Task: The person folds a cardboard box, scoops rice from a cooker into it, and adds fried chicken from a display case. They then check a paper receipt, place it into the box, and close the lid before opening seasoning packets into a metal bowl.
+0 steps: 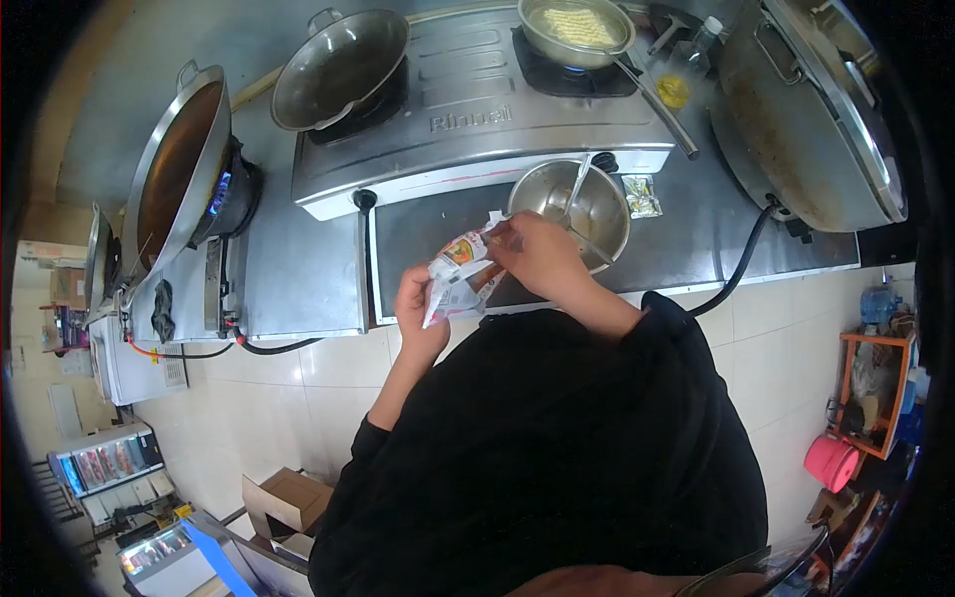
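Observation:
An instant noodle packet (461,261), white with a printed food picture, is crumpled between my hands at the counter's front edge. My left hand (418,306) is closed around its lower left side. The fingers of my right hand (534,251) pinch its upper right edge; what lies inside the packet is hidden. Just beyond my right hand is a steel bowl (619,221) with a spoon (578,183) in it, and my right forearm passes over its near edge. Right of the bowl, a small foil sachet (643,196) lies flat on the counter.
On the stove (477,139), a pan (530,42) holding a pale noodle block sits over a lit burner, its handle pointing toward me. A wok (343,65) is on the left burner. Another large wok (149,189) stands farther left over flame. A big pot (786,139) and oil bottle (686,70) stand right.

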{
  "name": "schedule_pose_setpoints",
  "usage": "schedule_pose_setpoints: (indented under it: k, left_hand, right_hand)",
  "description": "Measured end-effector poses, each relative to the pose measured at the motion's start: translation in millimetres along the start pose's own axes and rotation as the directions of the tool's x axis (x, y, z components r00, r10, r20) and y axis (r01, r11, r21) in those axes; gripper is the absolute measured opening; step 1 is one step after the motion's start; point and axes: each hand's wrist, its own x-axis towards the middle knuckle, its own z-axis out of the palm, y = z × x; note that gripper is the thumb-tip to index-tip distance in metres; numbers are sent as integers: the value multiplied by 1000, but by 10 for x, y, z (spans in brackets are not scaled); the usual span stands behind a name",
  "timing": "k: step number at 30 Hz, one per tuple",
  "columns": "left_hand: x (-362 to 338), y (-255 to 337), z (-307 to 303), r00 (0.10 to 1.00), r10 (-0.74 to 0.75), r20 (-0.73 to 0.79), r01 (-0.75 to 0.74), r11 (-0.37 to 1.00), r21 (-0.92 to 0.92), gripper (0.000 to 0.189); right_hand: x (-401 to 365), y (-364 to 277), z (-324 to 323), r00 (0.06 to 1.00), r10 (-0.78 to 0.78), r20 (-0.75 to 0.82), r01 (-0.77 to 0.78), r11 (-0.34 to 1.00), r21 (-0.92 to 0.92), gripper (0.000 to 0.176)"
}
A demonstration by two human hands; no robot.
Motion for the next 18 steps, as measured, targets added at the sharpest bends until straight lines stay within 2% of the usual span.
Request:
schedule_pose_setpoints:
  k: [1, 4, 5, 7, 9, 11, 12, 13, 15, 16, 17, 18]
  left_hand:
    - [0, 8, -20, 1000, 5, 5, -5, 1000, -1, 14]
    - [11, -62, -86, 1000, 0, -7, 0, 1000, -19, 11]
    - [43, -46, -93, 999, -28, -20, 28, 1000, 4, 10]
    - [133, -16, -100, 995, -84, -47, 86, 995, 50, 9]
    - [188, -74, -107, 993, -73, -91, 82, 991, 105, 10]
    - [232, -112, -131, 990, -85, -114, 103, 982, 159, 10]
    - [244, -192, -179, 977, -162, -139, 184, 969, 163, 12]
    - [269, -297, -229, 985, -115, -131, 146, 954, 261, 15]
    - [303, -458, -285, 981, -110, -157, 149, 952, 269, 14]
    - [322, -474, -316, 971, -160, -176, 215, 908, 359, 12]
    - [332, -627, -370, 973, -134, -190, 199, 902, 383, 11]
    - [357, -669, -395, 969, -151, -195, 223, 876, 428, 13]
  right_hand:
    - [7, -20, 1, 999, 30, 17, -30, 1000, -2, 23]
    - [23, 7, 42, 997, -54, 53, 47, 991, 125, 17]
    - [9, 23, 58, 985, -164, -57, 169, 980, 103, 15]
    - [-38, 59, 76, 889, -375, -262, 394, 919, 18, 11]
    - [-18, 123, -10, 831, -412, -375, 474, 876, 87, 8]
    - [-65, 243, -177, 863, -279, -421, 434, 836, 335, 7]
    - [-131, 334, -312, 916, -138, -378, 338, 772, 538, 6]
    - [-203, 447, -458, 952, -8, -305, 233, 661, 713, 6]
    - [-352, 772, -793, 917, 221, -331, 62, 741, 668, 6]
    - [-430, 937, -945, 900, 240, -364, 74, 737, 672, 8]
    - [-492, 1096, -1067, 881, 260, -395, 87, 732, 676, 9]
    - [-515, 1261, -1152, 859, 278, -429, 48, 791, 610, 12]
